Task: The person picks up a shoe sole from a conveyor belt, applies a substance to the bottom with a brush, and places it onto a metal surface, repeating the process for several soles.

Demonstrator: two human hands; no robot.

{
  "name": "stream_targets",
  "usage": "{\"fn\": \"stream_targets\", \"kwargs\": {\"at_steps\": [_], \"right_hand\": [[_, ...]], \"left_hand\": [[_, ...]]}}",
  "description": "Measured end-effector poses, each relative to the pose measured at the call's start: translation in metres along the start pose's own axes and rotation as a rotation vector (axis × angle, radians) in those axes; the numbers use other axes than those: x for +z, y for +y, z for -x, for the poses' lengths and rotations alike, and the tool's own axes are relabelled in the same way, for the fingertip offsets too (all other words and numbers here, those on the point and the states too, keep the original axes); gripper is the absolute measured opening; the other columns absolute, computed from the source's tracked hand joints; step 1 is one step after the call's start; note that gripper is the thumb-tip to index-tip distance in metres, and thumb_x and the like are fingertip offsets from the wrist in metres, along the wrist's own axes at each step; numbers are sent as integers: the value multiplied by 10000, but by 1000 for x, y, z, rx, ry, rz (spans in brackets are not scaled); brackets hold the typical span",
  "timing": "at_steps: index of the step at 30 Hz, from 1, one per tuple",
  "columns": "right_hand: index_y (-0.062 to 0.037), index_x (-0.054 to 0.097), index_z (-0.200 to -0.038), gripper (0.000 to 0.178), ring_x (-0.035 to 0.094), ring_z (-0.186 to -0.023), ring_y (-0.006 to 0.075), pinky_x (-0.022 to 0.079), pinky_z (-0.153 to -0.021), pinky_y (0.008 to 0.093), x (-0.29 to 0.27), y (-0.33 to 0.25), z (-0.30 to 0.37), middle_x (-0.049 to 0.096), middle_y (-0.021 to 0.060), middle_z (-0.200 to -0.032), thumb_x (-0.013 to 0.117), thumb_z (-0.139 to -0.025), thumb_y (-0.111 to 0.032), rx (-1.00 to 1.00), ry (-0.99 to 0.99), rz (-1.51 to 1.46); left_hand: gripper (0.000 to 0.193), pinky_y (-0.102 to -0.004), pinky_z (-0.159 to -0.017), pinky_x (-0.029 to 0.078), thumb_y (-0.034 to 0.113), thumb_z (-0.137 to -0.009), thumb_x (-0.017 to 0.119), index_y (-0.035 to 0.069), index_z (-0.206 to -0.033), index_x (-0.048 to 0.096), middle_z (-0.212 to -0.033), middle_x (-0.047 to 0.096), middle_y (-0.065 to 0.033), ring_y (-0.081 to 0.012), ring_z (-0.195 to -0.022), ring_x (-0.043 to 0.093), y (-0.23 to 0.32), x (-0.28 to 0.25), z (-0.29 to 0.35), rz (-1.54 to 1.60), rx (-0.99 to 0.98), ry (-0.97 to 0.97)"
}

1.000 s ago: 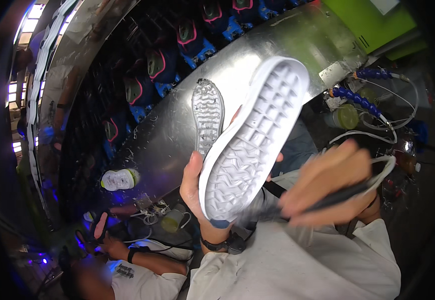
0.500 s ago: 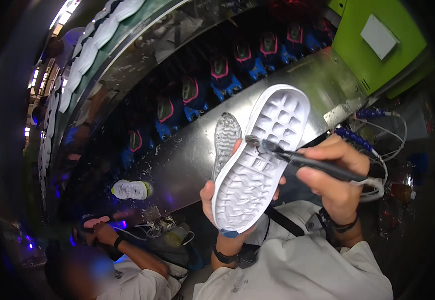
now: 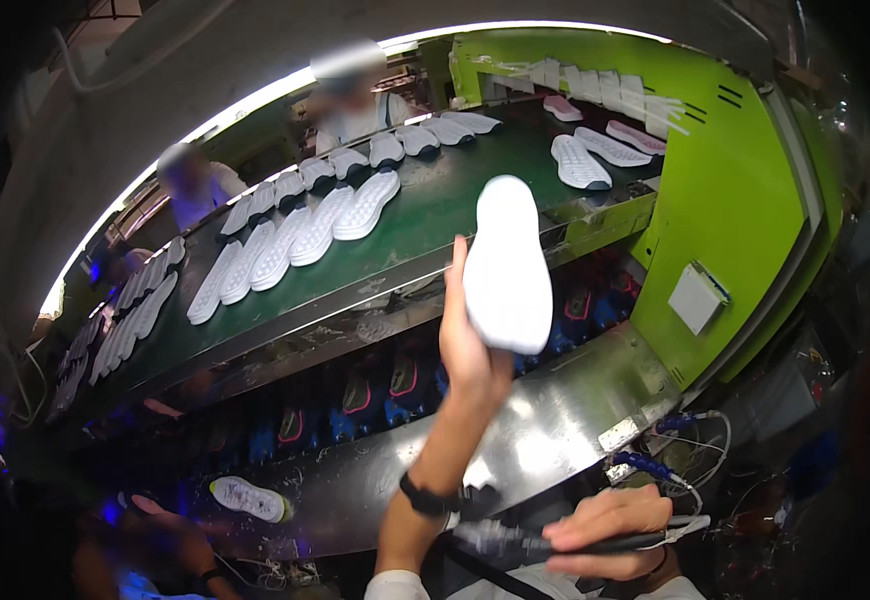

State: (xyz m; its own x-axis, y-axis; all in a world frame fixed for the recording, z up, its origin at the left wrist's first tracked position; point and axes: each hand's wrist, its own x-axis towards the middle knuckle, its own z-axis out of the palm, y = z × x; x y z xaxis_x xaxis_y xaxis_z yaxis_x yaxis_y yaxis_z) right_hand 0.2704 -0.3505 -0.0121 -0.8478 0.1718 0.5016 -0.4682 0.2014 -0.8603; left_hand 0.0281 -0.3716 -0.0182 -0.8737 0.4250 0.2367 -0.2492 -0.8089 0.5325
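Observation:
My left hand (image 3: pixel 472 355) is stretched out far ahead, gripping a white shoe sole (image 3: pixel 508 265) near its lower end. The sole is raised in front of the green belt's near edge, its smooth white face showing and slightly blurred. The thumb lies along the sole's left edge; the other fingers are hidden behind it. Low on the right, close to my body, my right hand (image 3: pixel 610 530) is closed around a brush with a dark handle (image 3: pixel 620 544). A pale cord runs from the handle's end. The brush head (image 3: pixel 500 536) points left and is smeared by motion.
White soles (image 3: pixel 320 222) lie in rows on the green belt (image 3: pixel 435 195); more lie at its right end. Below runs a metal ledge (image 3: pixel 545 410) bearing a white-and-yellow sole (image 3: pixel 250 498). Dark shoe uppers (image 3: pixel 405 378) stand behind it. A green machine housing (image 3: pixel 730 200) rises right. Co-workers are nearby.
My left hand has carried the white sole forward and up toward the belt, its patterned face no longer in view. The brush has come away from the sole, and my right hand has dropped lower.

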Motion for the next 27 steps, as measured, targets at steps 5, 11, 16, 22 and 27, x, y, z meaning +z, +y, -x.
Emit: {"fn": "stream_targets", "kwargs": {"at_steps": [5,11,16,22,27], "right_hand": [[44,718,-858,263,714,-812,246,562,-762,308,-4,39,27,704,164,-843,806,-621,114,194,410,-173],[80,684,-907,249,654,-804,224,524,-771,297,1,93,63,678,163,-918,738,-672,138,540,460,-477],[59,666,-942,276,636,-827,158,508,-741,249,4,99,70,688,136,-961,727,-691,159,581,461,-597],[52,642,-876,246,620,-793,212,496,-736,282,-13,110,84,645,159,-913,713,-643,77,566,511,-676],[39,705,-918,269,639,-795,184,494,-751,269,5,106,73,670,128,-897,772,-662,87,509,475,-138]], "left_hand": [[495,-492,-1087,401,107,-837,690,-53,-1294,585,-1240,617,-269,-419,-1099,634,97,-107,-163,-2261,1199,191],[354,-486,-743,424,265,-1004,560,-68,-927,650,-858,541,-234,-397,-789,542,139,-96,-90,-1923,821,-66],[306,-402,-1000,453,-9,-878,708,10,-1014,434,-1156,427,-122,-270,-1063,570,104,-122,34,-1430,836,489],[792,-546,-829,606,-83,-750,749,5,-1437,364,-1122,649,-210,-376,-943,710,52,-175,162,-152,-745,-66],[797,-567,-988,518,95,-963,593,138,-1591,104,-1505,355,-316,-483,-1293,505,27,-176,269,150,-934,192]]}}
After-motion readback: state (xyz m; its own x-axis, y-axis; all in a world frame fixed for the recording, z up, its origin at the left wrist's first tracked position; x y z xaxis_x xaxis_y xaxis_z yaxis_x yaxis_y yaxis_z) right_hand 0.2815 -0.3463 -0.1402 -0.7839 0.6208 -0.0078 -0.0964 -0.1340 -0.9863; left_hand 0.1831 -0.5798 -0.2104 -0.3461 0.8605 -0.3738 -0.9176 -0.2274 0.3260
